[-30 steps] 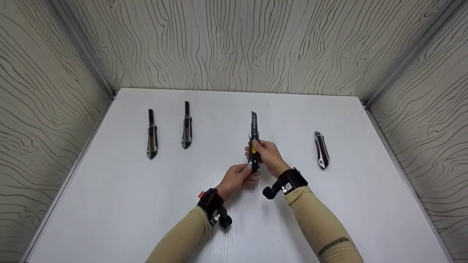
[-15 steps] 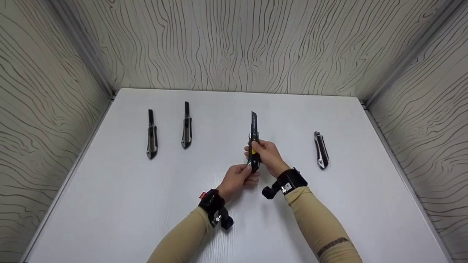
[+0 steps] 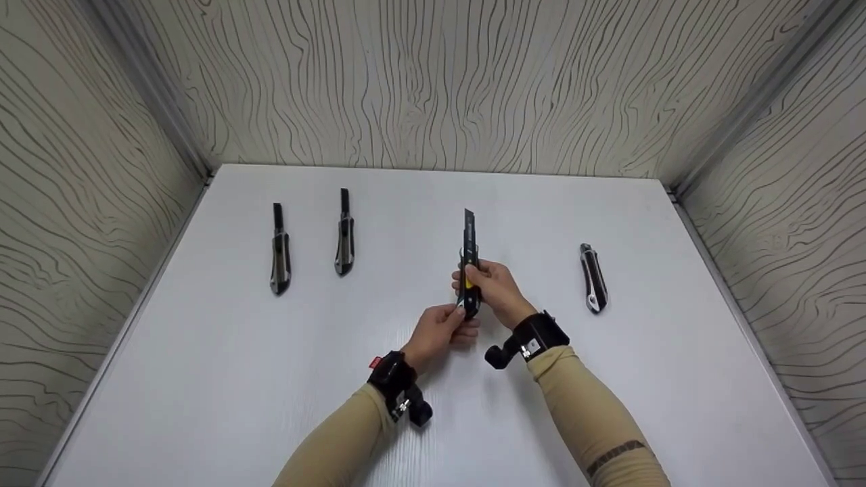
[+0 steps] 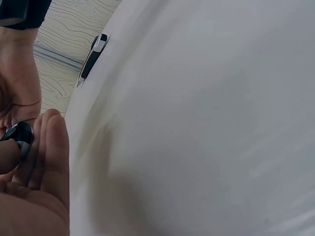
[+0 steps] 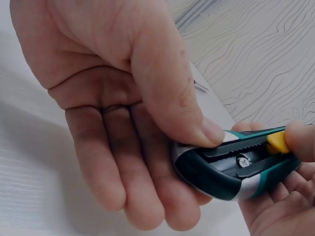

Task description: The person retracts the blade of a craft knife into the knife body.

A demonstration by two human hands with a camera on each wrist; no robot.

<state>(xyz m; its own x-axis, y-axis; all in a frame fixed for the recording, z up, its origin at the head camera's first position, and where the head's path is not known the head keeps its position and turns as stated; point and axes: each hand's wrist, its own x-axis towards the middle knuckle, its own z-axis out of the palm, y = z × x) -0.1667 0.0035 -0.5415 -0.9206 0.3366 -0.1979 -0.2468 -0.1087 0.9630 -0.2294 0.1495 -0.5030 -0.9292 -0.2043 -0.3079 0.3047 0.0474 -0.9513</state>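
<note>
Both hands hold one utility knife [image 3: 469, 297], its dark blade [image 3: 469, 230] extended and pointing toward the back of the table. My right hand [image 3: 499, 289] grips the handle from the right, with its thumb at the yellow slider [image 5: 277, 141]. At the tail end, my left hand [image 3: 434, 333] pinches the knife between thumb and fingers. In the right wrist view, the knife's black, green and silver tail [image 5: 211, 172] lies under the left thumb, and a small screw [image 5: 243, 161] shows in its slot. The left wrist view shows only that tail [image 4: 20, 135].
Two knives with dark blades out lie to the left: an outer knife [image 3: 281, 264] and an inner knife [image 3: 344, 247]. Another knife [image 3: 594, 279] lies at the right, with no long blade showing. Patterned walls [image 3: 433, 81] surround the white table [image 3: 203, 379].
Both hands keep their hold on the knife, almost unmoved. The blade tip and the right thumb show very slightly lower in the head view.
</note>
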